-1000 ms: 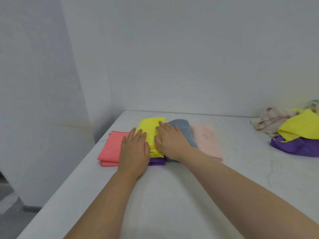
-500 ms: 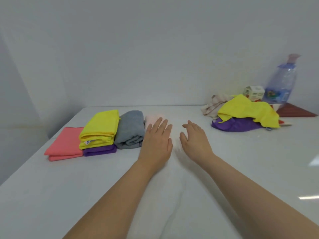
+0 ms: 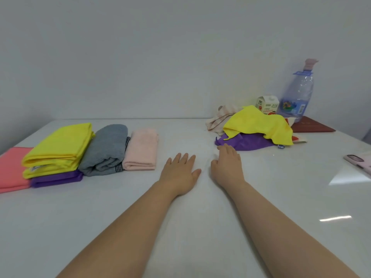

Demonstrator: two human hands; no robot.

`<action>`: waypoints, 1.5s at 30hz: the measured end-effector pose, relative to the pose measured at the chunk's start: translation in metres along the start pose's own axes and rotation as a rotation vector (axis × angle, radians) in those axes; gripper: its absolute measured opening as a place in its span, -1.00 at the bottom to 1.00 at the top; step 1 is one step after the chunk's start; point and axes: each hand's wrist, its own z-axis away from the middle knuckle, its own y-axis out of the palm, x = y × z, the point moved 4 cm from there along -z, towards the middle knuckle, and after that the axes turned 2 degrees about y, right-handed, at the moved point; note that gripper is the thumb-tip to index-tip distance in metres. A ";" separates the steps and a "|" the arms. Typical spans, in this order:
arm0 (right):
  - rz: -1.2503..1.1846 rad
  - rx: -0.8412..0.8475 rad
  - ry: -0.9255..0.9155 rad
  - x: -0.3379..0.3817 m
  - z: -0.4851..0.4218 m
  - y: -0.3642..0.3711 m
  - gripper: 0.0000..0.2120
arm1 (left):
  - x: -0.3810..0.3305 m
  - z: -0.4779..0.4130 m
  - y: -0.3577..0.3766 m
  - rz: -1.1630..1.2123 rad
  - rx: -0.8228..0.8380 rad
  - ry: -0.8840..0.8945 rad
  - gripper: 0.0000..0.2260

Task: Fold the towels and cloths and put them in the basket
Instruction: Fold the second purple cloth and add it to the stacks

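Left hand (image 3: 180,173) and right hand (image 3: 227,167) are spread palms down over the white table (image 3: 200,227), fingers straight, holding nothing; folded yellow cloth (image 3: 60,145), grey towel (image 3: 108,149) and pink towel (image 3: 142,149) sit in a row at left; the crumpled purple cloth (image 3: 251,142) lies at the right fingertips, perhaps touching them.

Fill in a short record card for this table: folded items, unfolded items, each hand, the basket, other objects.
Folded, left side: coral cloth, folded yellow cloth on folded purple cloth, grey towel, pink towel, in a row
Unfolded, right side: loose yellow cloth over loose purple cloth, striped cloth behind
Left hand: open, empty, low over the table
Right hand: open, empty, fingers close to the loose purple cloth
Basket: not in view
Other: bottle, carton, phone
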 end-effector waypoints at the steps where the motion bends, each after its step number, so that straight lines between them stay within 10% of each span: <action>1: 0.023 0.006 0.006 -0.003 -0.007 0.002 -0.51 | 0.001 0.000 0.001 -0.023 0.017 -0.003 -0.48; 18: 0.145 0.143 0.002 -0.007 -0.026 0.006 -0.64 | 0.011 0.003 -0.013 0.404 -0.284 -0.081 -0.53; 23: -0.607 0.147 -0.176 0.029 0.000 -0.001 -0.78 | 0.028 0.012 -0.028 0.869 -0.622 -0.222 -0.62; 25: -0.719 -0.121 -0.210 0.034 0.002 -0.015 -0.71 | 0.030 0.013 -0.029 0.892 -0.642 -0.230 -0.63; 28: -0.258 -0.509 -0.268 0.020 -0.006 -0.026 -0.64 | 0.020 0.011 -0.028 0.690 -0.594 -0.047 -0.64; 33: 0.209 -0.027 -0.009 -0.020 -0.028 -0.003 -0.27 | 0.007 0.001 -0.008 0.179 -0.327 0.106 -0.58; 36: 0.285 -0.096 -0.072 -0.016 -0.033 -0.007 -0.57 | 0.010 0.003 -0.010 0.206 -0.389 0.085 -0.70; 45: -0.596 -0.558 0.475 -0.062 -0.035 -0.048 -0.77 | 0.015 0.023 -0.037 0.616 -0.813 -0.151 -0.86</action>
